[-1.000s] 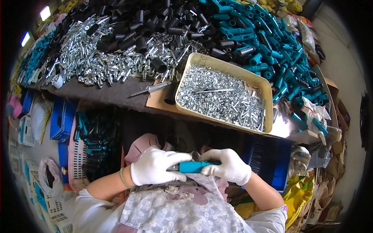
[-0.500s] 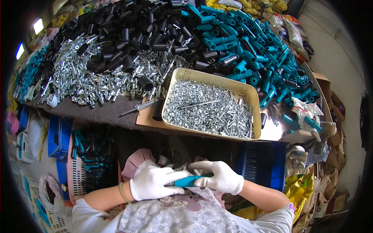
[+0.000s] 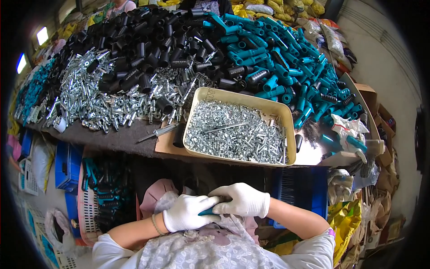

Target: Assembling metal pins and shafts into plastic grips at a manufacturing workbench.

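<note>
While fingers clasp teal part | tray: hardware | basket: black, teal pieces

A teal part shows partly between both hands.

L hand & R hand tog., both curled, arms bent

No words or numbers can be read. Pale lettering runs along one black tube in the dark heap midway between the tabletop's near and far edges; it is too small and blurred to make out. Another black tube, closer to the tabletop's left edge, carries similar light marks, perhaps letters too. Red print shows on a crumpled white bag by the tabletop's near right corner, its shapes broken by folds.
</note>
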Tool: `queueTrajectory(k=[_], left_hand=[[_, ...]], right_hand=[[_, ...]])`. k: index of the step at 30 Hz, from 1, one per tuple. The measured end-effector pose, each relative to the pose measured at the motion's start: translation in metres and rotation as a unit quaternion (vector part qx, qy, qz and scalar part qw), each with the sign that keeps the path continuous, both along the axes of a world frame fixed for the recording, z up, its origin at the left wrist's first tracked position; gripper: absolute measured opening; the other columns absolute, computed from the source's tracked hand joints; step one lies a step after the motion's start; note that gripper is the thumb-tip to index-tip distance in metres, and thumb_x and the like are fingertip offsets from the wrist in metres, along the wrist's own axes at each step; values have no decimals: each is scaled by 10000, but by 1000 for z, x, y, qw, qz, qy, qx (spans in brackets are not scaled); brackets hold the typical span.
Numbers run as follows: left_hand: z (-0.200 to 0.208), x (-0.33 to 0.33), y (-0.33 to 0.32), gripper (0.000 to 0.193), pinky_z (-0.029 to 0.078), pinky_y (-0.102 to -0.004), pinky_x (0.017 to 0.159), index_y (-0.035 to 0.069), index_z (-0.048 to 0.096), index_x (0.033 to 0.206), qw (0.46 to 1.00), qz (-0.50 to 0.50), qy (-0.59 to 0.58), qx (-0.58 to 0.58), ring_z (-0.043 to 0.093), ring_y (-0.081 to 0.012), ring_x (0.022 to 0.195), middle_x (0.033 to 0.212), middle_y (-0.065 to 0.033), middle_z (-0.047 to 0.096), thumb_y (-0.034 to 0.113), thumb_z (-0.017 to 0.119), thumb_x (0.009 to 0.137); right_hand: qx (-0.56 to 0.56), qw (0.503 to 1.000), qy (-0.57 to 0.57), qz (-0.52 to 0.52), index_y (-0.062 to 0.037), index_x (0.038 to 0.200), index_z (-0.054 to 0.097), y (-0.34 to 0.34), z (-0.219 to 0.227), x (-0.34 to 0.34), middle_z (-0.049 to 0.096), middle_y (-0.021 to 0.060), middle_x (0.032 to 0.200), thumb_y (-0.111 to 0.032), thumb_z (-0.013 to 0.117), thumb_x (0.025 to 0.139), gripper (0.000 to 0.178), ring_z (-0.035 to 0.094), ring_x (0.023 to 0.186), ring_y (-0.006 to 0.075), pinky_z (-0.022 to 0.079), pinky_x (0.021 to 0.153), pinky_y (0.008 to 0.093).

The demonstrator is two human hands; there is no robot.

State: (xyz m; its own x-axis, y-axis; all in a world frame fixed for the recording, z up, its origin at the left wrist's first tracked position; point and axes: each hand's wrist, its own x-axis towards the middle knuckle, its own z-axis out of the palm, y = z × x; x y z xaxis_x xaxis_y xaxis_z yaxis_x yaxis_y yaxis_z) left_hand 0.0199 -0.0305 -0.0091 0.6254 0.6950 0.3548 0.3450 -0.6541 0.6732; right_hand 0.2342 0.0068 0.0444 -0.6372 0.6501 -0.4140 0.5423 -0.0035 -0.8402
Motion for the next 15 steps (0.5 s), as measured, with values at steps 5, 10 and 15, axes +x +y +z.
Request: queueTrajectory(k=[5,10,15], left_hand=[[12,-2,3,492,544,-362,587,62,664,1163,998,62,-3,10,684,-308,669,809,-116,679,266,837,750],[9,-6,1,478,518,-347,544,78,657,1190,997,70,-9,26,659,-259,601,749,-78,648,316,795,799],[12,-10,-6,487,533,-390,587,78,661,1171,996,90,10,-5,679,-324,674,791,-129,670,270,827,756]], right_hand=[[522,840,-81,-125,-62,916,741,60,25,34,703,148,873,-150,703,816,139,692,799,333,548,731,390],[470,822,-206,-247,-66,931,774,131,8,82,717,169,920,-240,727,793,227,684,873,349,531,811,398],[417,849,-220,-238,-40,866,776,137,-1,80,714,201,851,-221,724,772,211,691,814,356,535,792,401]])
